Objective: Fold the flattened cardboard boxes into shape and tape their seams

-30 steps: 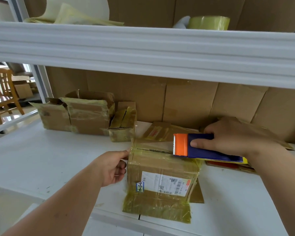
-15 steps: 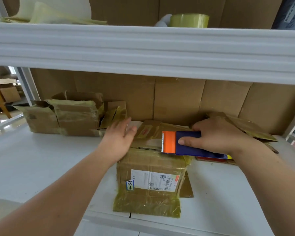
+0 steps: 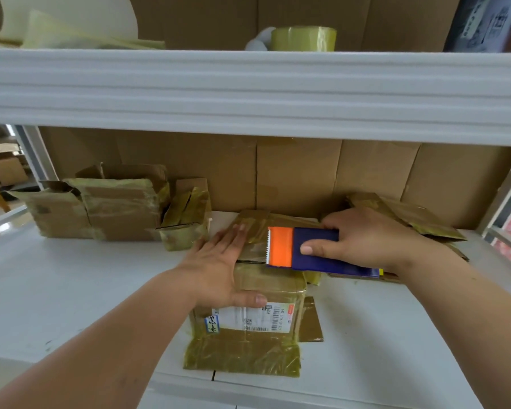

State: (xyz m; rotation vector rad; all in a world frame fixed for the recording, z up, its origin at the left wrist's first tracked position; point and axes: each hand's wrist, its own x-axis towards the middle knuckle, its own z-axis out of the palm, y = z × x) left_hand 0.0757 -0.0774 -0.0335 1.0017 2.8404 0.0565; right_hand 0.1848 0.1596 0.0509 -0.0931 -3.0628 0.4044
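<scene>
A small cardboard box (image 3: 266, 293), wrapped in yellowish tape and bearing a white shipping label, stands on the white shelf (image 3: 71, 290) in front of me. My left hand (image 3: 222, 270) lies flat on the box's top left side, fingers straight and thumb along the front edge. My right hand (image 3: 363, 240) grips a blue tape dispenser (image 3: 307, 249) with an orange serrated cutter, held over the box's top flaps. Flattened cardboard (image 3: 401, 216) lies behind my right hand.
Several taped boxes (image 3: 109, 208) stand at the back left of the shelf. A cardboard sheet (image 3: 292, 175) lines the back wall. The upper shelf's white beam (image 3: 248, 90) hangs low overhead, with a tape roll (image 3: 303, 39) on top. A shelf post (image 3: 505, 190) stands at right.
My left hand rose from the box's left side, where it was curled, and now lies flat on the top. The dispenser stays over the box; my view came closer.
</scene>
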